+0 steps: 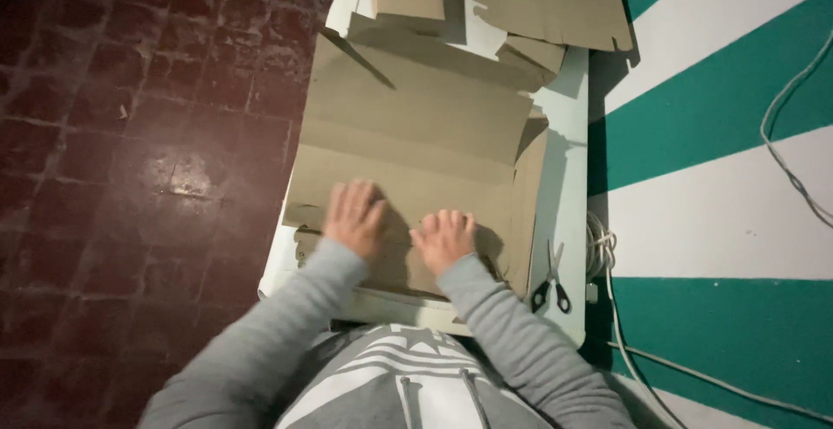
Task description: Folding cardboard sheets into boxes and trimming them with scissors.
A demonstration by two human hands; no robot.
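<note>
Cardboard [416, 134], brown, creased and flat, fills the frame's centre; left hand [354, 217] and right hand [444, 238] press open-palmed on its lower edge, gripping nothing.

**Both hands flat, palms down, side by side**

Two arms in grey sleeves reach forward from the bottom of the view, elbows wide, forearms angling inward toward each other. The left hand [354, 217] lies flat, palm down, fingers stretched forward and slightly spread, a touch blurred. The right hand [444, 238] sits just beside it, also palm down, fingers together and a little curled at the knuckles, set lower than the left. Neither grip is closed round anything; both are open and pressing flat. Wrists run straight out of the cuffs, which reach right up to the hands. The hands are near but apart.
</note>
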